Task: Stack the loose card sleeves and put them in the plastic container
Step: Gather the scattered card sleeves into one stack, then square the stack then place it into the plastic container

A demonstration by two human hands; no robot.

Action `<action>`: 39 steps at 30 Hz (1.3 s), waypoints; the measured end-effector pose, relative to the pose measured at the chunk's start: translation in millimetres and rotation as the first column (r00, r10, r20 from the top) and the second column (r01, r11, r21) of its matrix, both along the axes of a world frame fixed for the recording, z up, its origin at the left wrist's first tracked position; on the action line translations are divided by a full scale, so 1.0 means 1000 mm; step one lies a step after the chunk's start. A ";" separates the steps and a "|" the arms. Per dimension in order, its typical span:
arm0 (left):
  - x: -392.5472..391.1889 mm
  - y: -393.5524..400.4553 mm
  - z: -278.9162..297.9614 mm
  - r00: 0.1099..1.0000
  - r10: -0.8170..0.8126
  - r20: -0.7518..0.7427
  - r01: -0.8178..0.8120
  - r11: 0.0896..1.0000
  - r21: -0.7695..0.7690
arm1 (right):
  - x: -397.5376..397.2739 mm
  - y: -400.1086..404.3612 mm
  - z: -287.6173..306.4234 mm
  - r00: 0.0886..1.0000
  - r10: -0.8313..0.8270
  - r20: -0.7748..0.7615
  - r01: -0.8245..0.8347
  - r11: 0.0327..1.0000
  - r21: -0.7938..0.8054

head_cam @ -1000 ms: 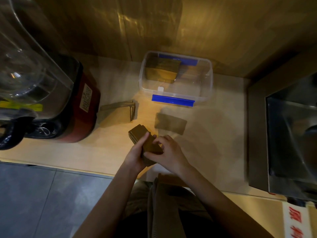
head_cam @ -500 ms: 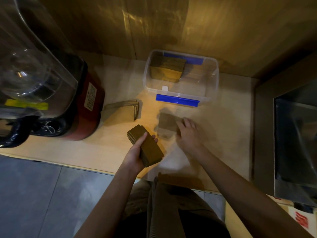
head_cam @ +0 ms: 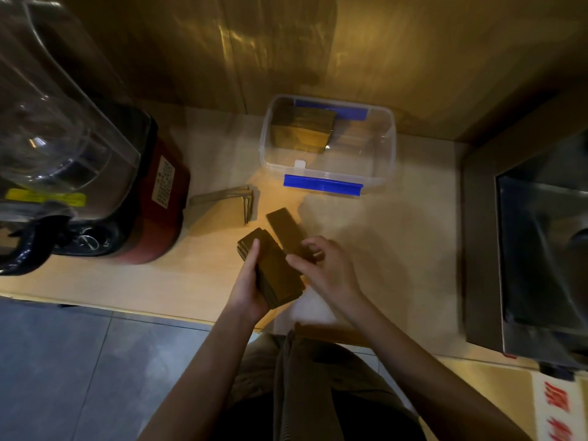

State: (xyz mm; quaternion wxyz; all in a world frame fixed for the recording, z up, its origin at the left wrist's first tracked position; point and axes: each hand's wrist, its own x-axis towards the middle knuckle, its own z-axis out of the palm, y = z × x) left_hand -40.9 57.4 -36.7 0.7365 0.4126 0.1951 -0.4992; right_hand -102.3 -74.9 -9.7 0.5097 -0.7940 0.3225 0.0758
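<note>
My left hand (head_cam: 251,286) grips a thick stack of brown card sleeves (head_cam: 275,272) above the counter's front edge. My right hand (head_cam: 324,268) holds a single brown sleeve (head_cam: 284,232) by its near end, just right of the stack and angled toward it. A few more loose sleeves (head_cam: 234,202) lie flat on the counter beside the blender. The clear plastic container (head_cam: 380,173) with blue clips stands at the back, open, with a stack of sleeves (head_cam: 302,130) in its left half.
A blender with a red and black base (head_cam: 152,198) and a clear jug (head_cam: 47,100) fills the left of the light wooden counter (head_cam: 397,249). A dark metal appliance (head_cam: 528,249) stands at the right. A wooden wall runs behind.
My right hand reached out to the single sleeve lying on the counter, took it, and has drawn it back beside the stack held in my left hand.
</note>
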 end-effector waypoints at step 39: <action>-0.007 -0.021 -0.022 0.588 -0.503 0.633 0.103 0.823 0.558 | -0.049 -0.020 -0.038 0.950 -0.296 0.096 0.279 0.946 0.164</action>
